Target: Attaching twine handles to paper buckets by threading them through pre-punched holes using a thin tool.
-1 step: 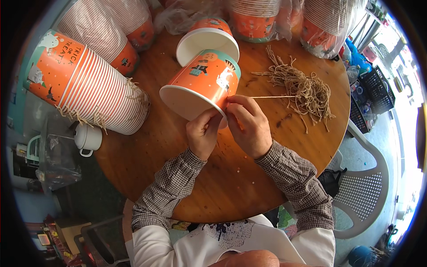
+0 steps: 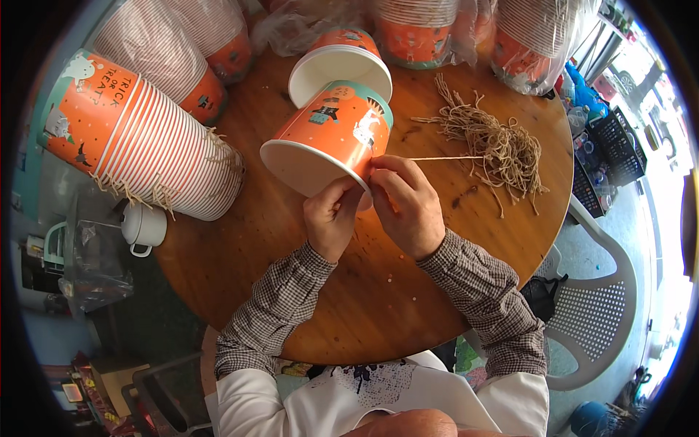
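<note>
An orange paper tub (image 2: 320, 135) with a teal base band and party figures lies tilted on its side, its white-rimmed mouth toward me. My left hand (image 2: 331, 218) is closed on the rim's near edge, fingertips partly inside. Beside it, my right hand (image 2: 408, 204) pinches a strand of twine (image 2: 444, 158) against the tub's wall just behind the rim. That strand runs taut-looking to the right, toward a tangled heap of tan twine (image 2: 502, 146) on the table. The fingertips hide the strand's end and whether it passes through the wall.
Another orange tub (image 2: 348, 40) lies behind mine. At the left leans a long nested stack of tubs (image 2: 171, 146) with twine ends sticking out, near a small white lidded pot (image 2: 144, 226). Plastic-wrapped stacks (image 2: 415, 44) line the round wooden table's (image 2: 364, 313) far edge. A grey chair (image 2: 593, 306) stands right.
</note>
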